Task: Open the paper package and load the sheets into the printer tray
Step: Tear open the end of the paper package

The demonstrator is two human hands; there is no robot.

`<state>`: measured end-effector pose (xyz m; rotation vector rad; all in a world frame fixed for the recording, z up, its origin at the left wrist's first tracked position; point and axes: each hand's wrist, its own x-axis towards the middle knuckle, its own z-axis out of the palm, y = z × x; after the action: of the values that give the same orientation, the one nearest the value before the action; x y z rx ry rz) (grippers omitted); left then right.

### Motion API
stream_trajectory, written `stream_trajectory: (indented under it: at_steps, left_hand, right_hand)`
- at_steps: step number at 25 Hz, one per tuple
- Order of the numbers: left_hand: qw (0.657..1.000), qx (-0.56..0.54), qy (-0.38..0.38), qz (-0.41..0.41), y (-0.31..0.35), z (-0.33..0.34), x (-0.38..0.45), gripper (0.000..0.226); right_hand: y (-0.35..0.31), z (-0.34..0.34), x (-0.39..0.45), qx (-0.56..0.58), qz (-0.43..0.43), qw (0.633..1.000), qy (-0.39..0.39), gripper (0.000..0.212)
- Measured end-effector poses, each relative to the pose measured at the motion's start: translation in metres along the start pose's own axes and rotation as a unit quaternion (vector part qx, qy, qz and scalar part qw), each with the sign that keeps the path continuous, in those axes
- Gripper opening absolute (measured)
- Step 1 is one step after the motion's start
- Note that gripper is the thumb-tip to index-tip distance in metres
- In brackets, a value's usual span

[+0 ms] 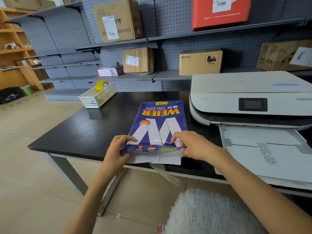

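Note:
A blue paper package (159, 122) marked WEIER lies flat on the black table (87, 130), its near end at the table's front edge. My left hand (118, 149) pinches the wrapper's near left corner. My right hand (192, 146) grips the near right corner. The near end flap is unfolded, with white flaps (152, 159) hanging over the edge and a loose strip of tape (166, 173) dangling below. Right of the package stands a white printer (249, 98), and its paper tray (263, 146) is pulled out towards me.
A white mesh basket (98, 97) with a yellow tape roll (101, 86) sits at the table's back left corner. Grey pegboard shelves behind hold cardboard boxes (200, 62) and a red box (221, 12). Scraps lie on the tiled floor (30, 174).

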<state>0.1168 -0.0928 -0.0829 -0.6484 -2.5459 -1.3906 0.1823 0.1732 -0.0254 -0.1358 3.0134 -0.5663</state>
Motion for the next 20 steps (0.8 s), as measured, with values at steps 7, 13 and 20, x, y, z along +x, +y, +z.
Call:
stream_trajectory:
  at_steps: [7,13,20]
  left_hand:
    - [0.999,0.029,-0.043,0.016,-0.006,-0.016,-0.011,0.053]
    - [0.994,0.096,-0.007,0.052,-0.013,-0.016,-0.018,0.057]
    - [0.974,0.15,0.075,0.153,0.006,0.002,-0.019,0.038]
  right_hand:
    - [0.007,-0.004,-0.01,-0.005,-0.014,1.0,-0.014,0.051]
    - [0.013,0.0,-0.02,-0.099,-0.121,0.988,-0.004,0.044]
    - [0.001,0.007,-0.019,-0.125,-0.205,0.968,0.076,0.065]
